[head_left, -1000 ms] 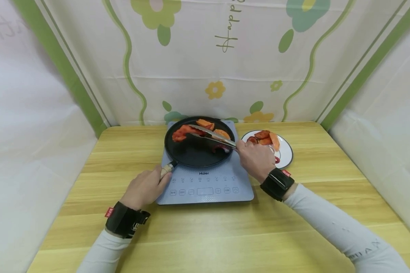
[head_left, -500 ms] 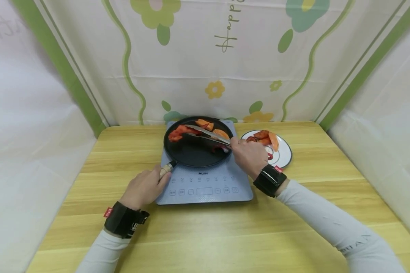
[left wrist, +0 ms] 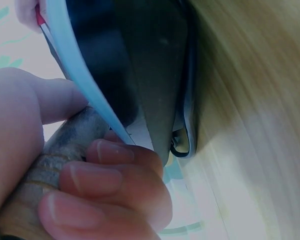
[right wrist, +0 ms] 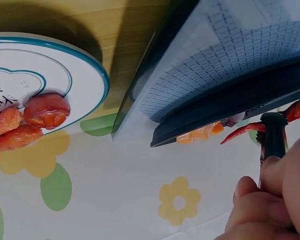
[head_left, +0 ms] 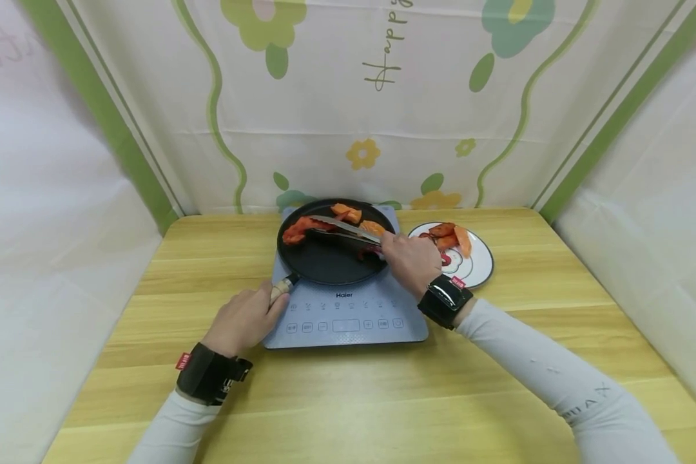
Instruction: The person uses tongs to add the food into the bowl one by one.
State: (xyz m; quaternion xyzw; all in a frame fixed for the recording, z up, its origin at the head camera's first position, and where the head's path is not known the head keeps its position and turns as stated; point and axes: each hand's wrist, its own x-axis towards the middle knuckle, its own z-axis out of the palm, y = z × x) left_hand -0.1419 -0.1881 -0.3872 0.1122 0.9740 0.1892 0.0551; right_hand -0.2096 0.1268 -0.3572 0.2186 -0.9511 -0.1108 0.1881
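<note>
My left hand (head_left: 240, 322) grips the wooden handle (left wrist: 85, 132) of a round black frying pan (head_left: 325, 261), fingers curled round it in the left wrist view. In my right hand (head_left: 412, 261) is a pair of metal tongs (head_left: 348, 227), reaching over the pan from the right. Their tips are at a red, ragged piece of food (head_left: 297, 230) on the pan's left side. Two orange chunks (head_left: 346, 212) lie toward the back and right of the pan. A dark red and whitish piece (head_left: 368, 252) is partly hidden below the tongs.
The pan stands on a pale blue induction cooktop (head_left: 346, 309) with touch buttons along its front. To its right, a white plate (head_left: 481, 267) with a dark rim holds several red and orange food pieces (right wrist: 47, 111). A flowered cloth (head_left: 301, 161) hangs behind the wooden table (head_left: 348, 399).
My right hand and the tongs have moved left, and the red piece has shifted a little left and down in the pan. My left hand stays on the handle.
</note>
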